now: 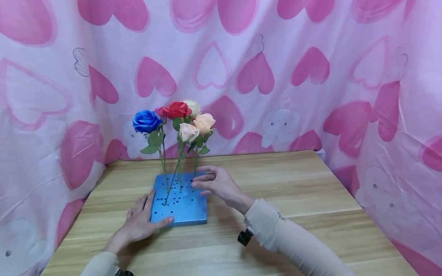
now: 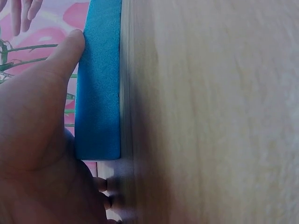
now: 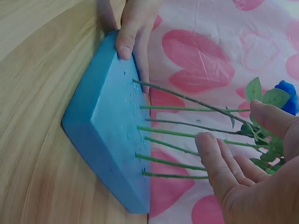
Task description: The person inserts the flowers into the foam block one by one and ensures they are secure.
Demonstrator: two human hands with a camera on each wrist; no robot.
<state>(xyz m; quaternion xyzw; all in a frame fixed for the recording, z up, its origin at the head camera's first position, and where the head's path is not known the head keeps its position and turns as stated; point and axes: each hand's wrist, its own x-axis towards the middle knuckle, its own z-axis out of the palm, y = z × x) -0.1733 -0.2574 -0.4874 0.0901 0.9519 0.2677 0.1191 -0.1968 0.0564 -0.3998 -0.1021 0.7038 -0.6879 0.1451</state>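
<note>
A flat blue block [image 1: 188,211] full of small holes lies on the table. Several artificial roses stand in it: a blue rose [image 1: 146,121], a red rose [image 1: 177,110], a white one [image 1: 192,108], two pale peach ones [image 1: 204,122] and a pink one mostly hidden behind the red. My left hand [image 1: 141,218] rests against the block's left side, its thumb on the near edge of the top. Beside the block's right side hovers my right hand [image 1: 221,186], fingers loosely bent and apart from the thumb, holding nothing. In the right wrist view it is close to the green stems [image 3: 173,162].
The wood-grain table [image 1: 276,184] extends around the block. A pink curtain with hearts [image 1: 255,73] hangs behind and at both sides. One stem [image 1: 174,180] leans to the right from a near hole, while the others stand more upright.
</note>
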